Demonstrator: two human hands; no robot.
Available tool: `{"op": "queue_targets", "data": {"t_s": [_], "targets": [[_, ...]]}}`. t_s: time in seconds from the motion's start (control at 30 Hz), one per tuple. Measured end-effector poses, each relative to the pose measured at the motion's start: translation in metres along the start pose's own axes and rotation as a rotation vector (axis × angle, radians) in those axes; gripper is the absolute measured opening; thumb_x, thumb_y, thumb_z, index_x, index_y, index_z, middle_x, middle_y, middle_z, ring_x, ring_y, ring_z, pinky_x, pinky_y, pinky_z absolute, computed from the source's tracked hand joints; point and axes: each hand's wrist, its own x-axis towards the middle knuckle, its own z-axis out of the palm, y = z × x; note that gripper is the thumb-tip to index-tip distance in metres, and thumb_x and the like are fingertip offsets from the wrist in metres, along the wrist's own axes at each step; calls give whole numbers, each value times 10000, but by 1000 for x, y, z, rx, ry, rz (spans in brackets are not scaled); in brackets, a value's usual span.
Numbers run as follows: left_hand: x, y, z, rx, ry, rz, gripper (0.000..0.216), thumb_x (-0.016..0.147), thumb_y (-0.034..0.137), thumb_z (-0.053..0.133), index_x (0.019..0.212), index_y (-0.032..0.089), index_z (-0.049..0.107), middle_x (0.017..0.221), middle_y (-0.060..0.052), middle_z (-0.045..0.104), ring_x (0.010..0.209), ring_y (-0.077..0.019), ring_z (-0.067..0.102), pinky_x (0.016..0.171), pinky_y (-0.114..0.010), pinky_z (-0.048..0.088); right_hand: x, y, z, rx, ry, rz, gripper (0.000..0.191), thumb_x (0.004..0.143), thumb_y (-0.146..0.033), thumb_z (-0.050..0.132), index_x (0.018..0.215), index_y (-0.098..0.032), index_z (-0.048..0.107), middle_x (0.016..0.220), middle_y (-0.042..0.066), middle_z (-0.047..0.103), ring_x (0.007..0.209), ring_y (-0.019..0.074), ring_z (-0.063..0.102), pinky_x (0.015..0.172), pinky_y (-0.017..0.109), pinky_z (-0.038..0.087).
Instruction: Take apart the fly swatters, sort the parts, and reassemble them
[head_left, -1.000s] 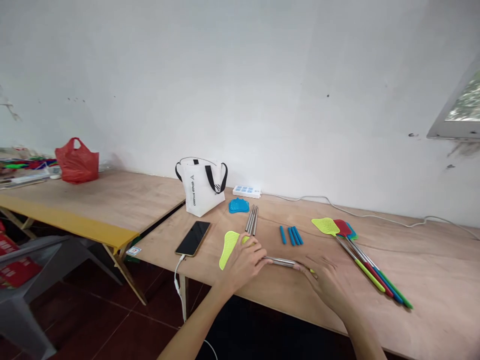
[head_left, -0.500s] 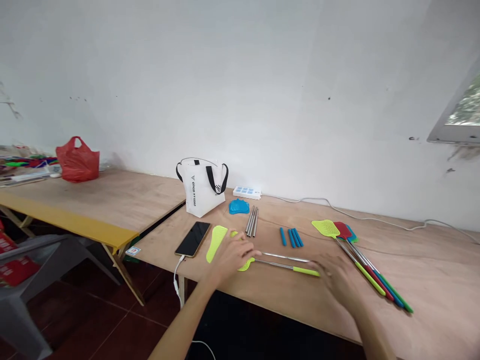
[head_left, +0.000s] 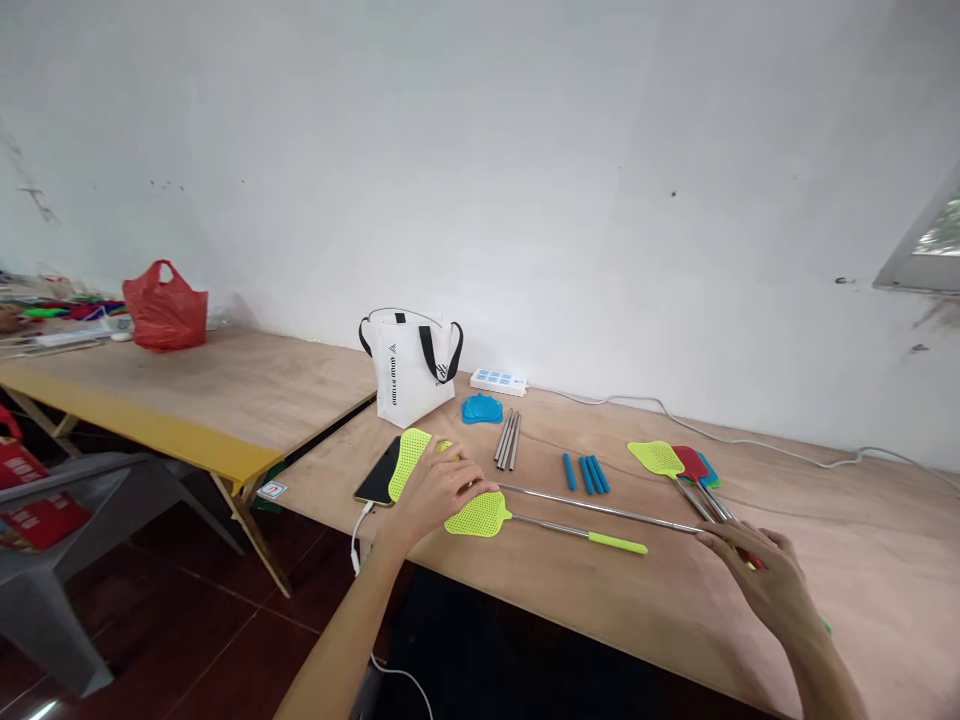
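Note:
My left hand (head_left: 439,487) is closed on a yellow-green fly swatter head (head_left: 409,460) that lies partly over a phone (head_left: 375,480). From that head a thin metal rod (head_left: 600,510) runs right across the wooden table (head_left: 675,600) to my right hand (head_left: 761,575), which pinches its far end. In front of the rod lies a whole yellow-green swatter (head_left: 480,515) with a yellow-green handle (head_left: 616,543).
Behind the rod are a bundle of metal rods (head_left: 508,440), several blue handles (head_left: 586,472), a blue swatter head (head_left: 481,408), a white tote bag (head_left: 411,370) and a power strip (head_left: 497,381). Finished swatters (head_left: 675,460) lie at right. A red bag (head_left: 165,305) sits on the left table.
My hands have drawn apart, left hand going left with the swatter head, right hand going right. The rod between them is now much longer. A whole swatter now shows in front.

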Motion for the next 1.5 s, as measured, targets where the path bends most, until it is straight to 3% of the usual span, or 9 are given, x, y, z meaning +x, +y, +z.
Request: {"op": "queue_targets", "data": {"t_s": [0.13,0.23,0.33,0.43,0.57,0.73,0.87,1.23,1.5], "targets": [[2,9,-11,54,87,50,298,1019,314,582,742,221,641,667,54,667,745,-154,549,959,-367,322,-1,-8,-20,-43,-78,116,621,810,-852,434,810,-337,781,855,19,765,720,242,654,705,380,483],[5,18,-10,55,128,79,320,1009,342,599,717,213,615,659,61,667,728,-145,546,963,-369,315,-2,-21,-30,-75,-221,163,600,839,-821,423,723,-336,757,659,1,701,580,209,611,588,330,465],[7,24,-4,53,126,72,325,1014,328,591,711,211,611,663,60,674,706,-141,540,950,-370,317,-1,-34,-34,-92,-271,148,584,875,-780,407,677,-330,723,567,-11,641,501,189,568,540,309,443],[7,25,0,47,130,50,319,1016,286,583,706,214,612,659,62,671,696,-139,544,945,-364,324,1,-41,-34,-102,-219,116,577,876,-783,394,702,-346,728,591,-1,661,569,216,612,554,311,448],[7,29,2,12,147,3,310,1009,276,592,705,217,609,655,71,676,701,-139,554,958,-363,327,4,-53,-27,-106,-80,62,586,888,-785,373,761,-351,745,788,13,754,692,241,648,620,331,455],[11,53,20,-5,129,-17,335,1018,336,577,706,215,597,661,50,675,754,-156,571,972,-377,324,7,-96,3,4,-89,-161,516,994,-626,387,826,-293,744,895,24,771,776,213,672,772,339,420],[13,58,29,-27,103,-21,366,1043,350,531,709,214,594,634,50,652,746,-156,553,959,-380,319,9,-122,23,-16,-38,-232,508,1044,-535,361,838,-265,738,818,29,754,711,186,650,765,329,374],[10,80,50,-58,44,-32,379,1038,408,528,725,208,603,649,32,643,763,-167,557,921,-398,344,-2,-178,40,-25,28,-328,489,1070,-461,362,789,-255,706,688,9,703,661,171,609,723,325,291],[11,72,30,84,59,137,376,1043,355,525,700,204,552,634,29,619,770,-164,559,969,-409,362,-8,-189,49,35,14,-249,536,1073,-489,319,708,-244,626,645,-1,677,592,156,584,666,297,297]]}}
